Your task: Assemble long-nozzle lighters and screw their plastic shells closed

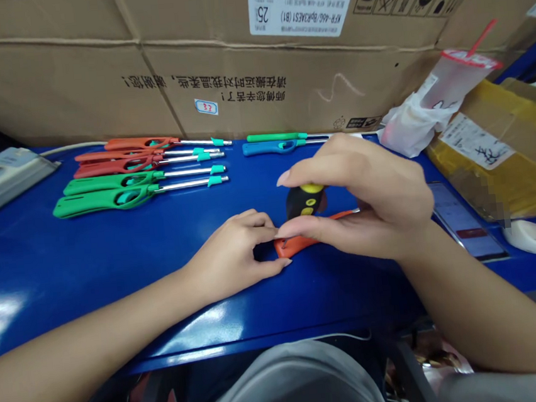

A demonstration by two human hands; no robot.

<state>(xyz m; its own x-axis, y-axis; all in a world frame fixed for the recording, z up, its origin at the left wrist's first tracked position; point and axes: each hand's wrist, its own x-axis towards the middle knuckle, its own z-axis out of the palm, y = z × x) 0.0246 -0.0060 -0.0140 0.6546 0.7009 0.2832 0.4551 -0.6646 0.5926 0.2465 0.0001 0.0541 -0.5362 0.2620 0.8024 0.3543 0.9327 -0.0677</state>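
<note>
My right hand (376,197) is closed around a short screwdriver (301,204) with a black and yellow handle. The thin shaft points down to the handle end of an orange utility lighter (295,246); whether the tip sits in a screw I cannot tell. With thumb and fingers, my left hand (239,248) grips that same end against the table. The lighter lies flat, its middle hidden behind my right hand, and a bit of its metal nozzle shows beyond.
Several orange, red and green lighters (107,199) lie in a row at the left. A blue lighter (263,147) is behind my hands. A cardboard box (216,60) walls off the back. To the right are a phone (462,220), a white mouse (532,236) and a bagged drink cup (460,78).
</note>
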